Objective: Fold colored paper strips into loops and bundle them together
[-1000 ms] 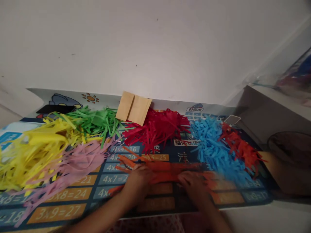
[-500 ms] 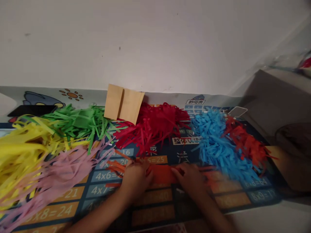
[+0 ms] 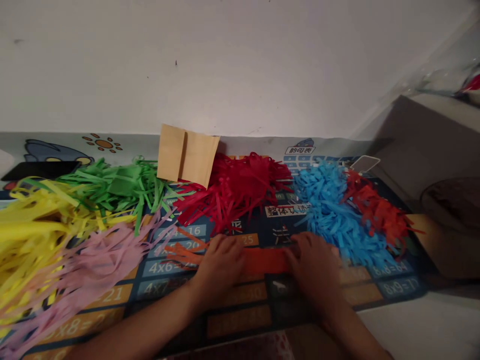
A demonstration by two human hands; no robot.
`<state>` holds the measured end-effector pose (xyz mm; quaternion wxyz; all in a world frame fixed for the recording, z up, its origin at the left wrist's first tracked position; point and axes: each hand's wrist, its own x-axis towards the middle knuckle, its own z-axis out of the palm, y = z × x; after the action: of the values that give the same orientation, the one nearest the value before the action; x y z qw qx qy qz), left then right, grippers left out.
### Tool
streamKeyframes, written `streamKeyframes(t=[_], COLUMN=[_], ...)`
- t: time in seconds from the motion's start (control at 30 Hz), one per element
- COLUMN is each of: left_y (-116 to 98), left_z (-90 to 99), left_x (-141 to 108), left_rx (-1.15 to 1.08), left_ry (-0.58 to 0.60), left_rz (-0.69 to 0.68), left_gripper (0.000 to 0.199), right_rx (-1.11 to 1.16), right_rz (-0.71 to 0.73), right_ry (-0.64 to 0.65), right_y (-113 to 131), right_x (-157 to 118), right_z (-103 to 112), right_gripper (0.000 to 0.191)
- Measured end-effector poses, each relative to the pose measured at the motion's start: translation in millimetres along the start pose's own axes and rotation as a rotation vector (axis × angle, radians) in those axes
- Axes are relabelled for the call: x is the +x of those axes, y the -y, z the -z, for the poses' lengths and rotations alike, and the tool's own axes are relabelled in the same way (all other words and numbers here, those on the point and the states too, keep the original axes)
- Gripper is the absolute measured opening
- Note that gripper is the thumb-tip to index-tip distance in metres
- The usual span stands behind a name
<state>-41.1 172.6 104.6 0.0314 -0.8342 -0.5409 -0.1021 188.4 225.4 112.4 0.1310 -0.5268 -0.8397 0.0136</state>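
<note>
An orange piece of fringed paper (image 3: pixel 265 260) lies across the middle of the printed mat (image 3: pixel 240 320), its solid band showing between my hands. My left hand (image 3: pixel 224 260) rests on its left part, fingers spread, with orange strips sticking out to the left. On the right part lies my right hand (image 3: pixel 313 262), fingers apart and slightly curled; it hides that end of the paper. Just behind my hands sits a pile of red shredded paper (image 3: pixel 240 187).
Green (image 3: pixel 120 185), yellow (image 3: pixel 33 215) and pink strips (image 3: pixel 105 260) lie at left. Blue (image 3: pixel 337 210) and orange-red shreds (image 3: pixel 380 210) are at right. A tan folded card (image 3: pixel 187 156) leans by the red pile. Behind stands a white wall (image 3: pixel 240 70); a grey box (image 3: pixel 423 145) is far right.
My fingers have opened from a pinch and now lie on the orange paper. My right hand has moved right, and more of the solid band shows. The camera view has shifted slightly.
</note>
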Motion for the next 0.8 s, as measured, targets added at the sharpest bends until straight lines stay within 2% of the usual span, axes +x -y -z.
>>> streamKeyframes(t=[0.07,0.13,0.17,0.3,0.4,0.5,0.6,0.67,0.73,0.8], left_y=[1,-3,-6,-20,-19,-11,-8,-10,-13,-16], left_z=[2.3,6.3,8.5,9.5,1.3,-3.1,1.2,5.7,8.8,9.6], left_x=[1,2,2,0,-3,-5,-8,-10,-9,-5], left_rx=[0.022,0.052,0.074,0.140,0.114,0.059,-0.052,-0.081,-0.050,-0.001], left_ry=[0.106,0.169,0.174,0.153,0.104,0.032,-0.060,-0.089,-0.078,-0.054], left_rz=[-0.231,-0.318,-0.320,-0.227,-0.139,-0.031,0.076,0.073,0.054,0.051], left_gripper=[0.011,0.010,0.012,0.024,0.012,0.009,0.007,0.007,0.012,0.018], right_rx=[0.080,0.194,0.233,0.325,0.377,0.343,0.300,0.305,0.288,0.269], right_rz=[0.255,0.411,0.417,0.366,0.388,0.449,0.454,0.461,0.487,0.485], right_ry=[0.016,0.081,0.092,0.095,0.108,0.130,0.110,0.109,0.111,0.112], right_y=[9,17,18,6,-4,-5,-7,-11,-14,-16], right_x=[-15,-26,-28,-18,-11,-9,-8,-6,-4,0], right_z=[-2,-10,-15,-24,-18,-12,-12,-14,-16,-17], right_gripper=[0.023,0.032,0.035,0.029,0.032,0.038,0.026,0.025,0.030,0.025])
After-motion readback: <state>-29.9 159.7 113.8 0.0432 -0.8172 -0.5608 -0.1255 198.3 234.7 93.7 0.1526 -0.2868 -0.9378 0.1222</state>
